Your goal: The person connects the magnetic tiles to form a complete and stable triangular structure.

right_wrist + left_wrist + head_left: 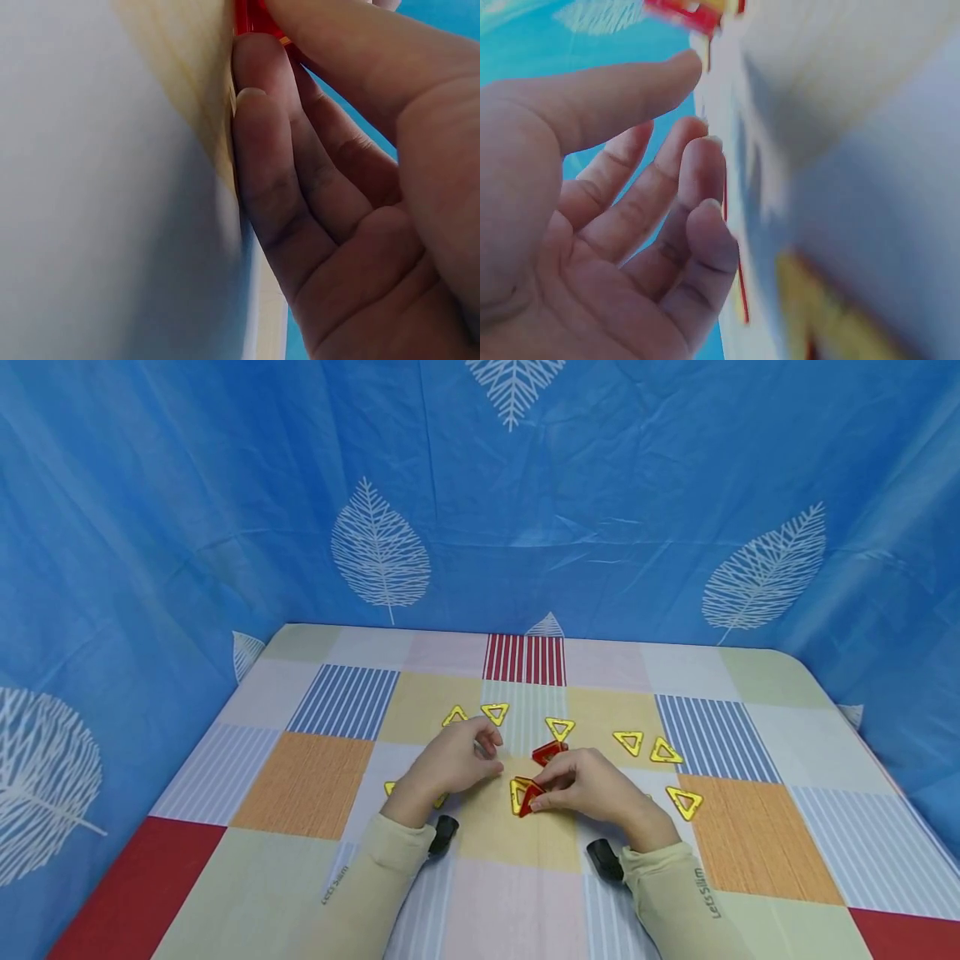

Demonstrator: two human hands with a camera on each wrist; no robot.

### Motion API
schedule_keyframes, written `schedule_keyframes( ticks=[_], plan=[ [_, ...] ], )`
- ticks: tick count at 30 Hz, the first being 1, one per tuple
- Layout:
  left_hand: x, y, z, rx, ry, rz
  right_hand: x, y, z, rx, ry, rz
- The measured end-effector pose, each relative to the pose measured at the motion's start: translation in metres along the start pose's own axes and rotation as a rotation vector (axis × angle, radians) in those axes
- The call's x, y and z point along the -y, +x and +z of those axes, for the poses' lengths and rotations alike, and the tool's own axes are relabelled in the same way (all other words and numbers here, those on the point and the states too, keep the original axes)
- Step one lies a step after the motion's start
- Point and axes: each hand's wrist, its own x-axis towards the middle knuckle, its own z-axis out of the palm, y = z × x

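In the head view my right hand (592, 785) pinches a small cluster of triangular magnetic tiles with thumb and fingers. Red tiles (528, 799) stand tilted in it, and a yellow tile (515, 796) forms its left side. The right wrist view shows red plastic (252, 16) at the thumb and fingertips. My left hand (455, 760) is held to the left of the cluster, fingers loosely bent, nothing between them. Just beyond the cluster stands another red tile piece (549, 752), partly behind the right hand.
Loose yellow triangle tiles lie around the hands: one at the back (495, 713), others to the right (628, 742) and far right (685, 802). The left hand partly covers a yellow tile (441, 800). A patchwork cloth (517, 902) covers the table; a blue curtain (525, 527) hangs behind.
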Motion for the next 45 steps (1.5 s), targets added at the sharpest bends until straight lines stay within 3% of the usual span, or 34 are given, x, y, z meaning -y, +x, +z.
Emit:
schedule_keyframes(
  ticks=[4,8,13,19,24,31,45],
  plan=[
    [0.012,-0.003,-0.017,-0.099,-0.092,-0.074,-0.001,0.000,0.000,-0.004,0.010,-0.026],
    [0.027,-0.003,-0.031,-0.167,-0.115,-0.165,-0.001,0.001,0.001,-0.002,0.029,-0.026],
    [0.042,0.004,-0.040,-0.170,-0.057,-0.228,0.000,0.001,0.001,-0.009,0.032,-0.004],
    [0.051,0.018,-0.045,-0.098,0.019,-0.257,-0.002,0.001,0.000,-0.016,0.018,0.002],
    [0.050,0.025,-0.045,-0.072,0.068,-0.264,-0.001,0.001,0.001,-0.014,0.011,0.019],
    [0.042,0.031,-0.039,-0.111,0.137,-0.305,-0.001,0.001,0.002,-0.014,0.016,0.029],
    [0.038,0.033,-0.033,-0.097,0.013,-0.337,-0.001,0.001,0.002,-0.018,0.012,0.030]
  ],
)
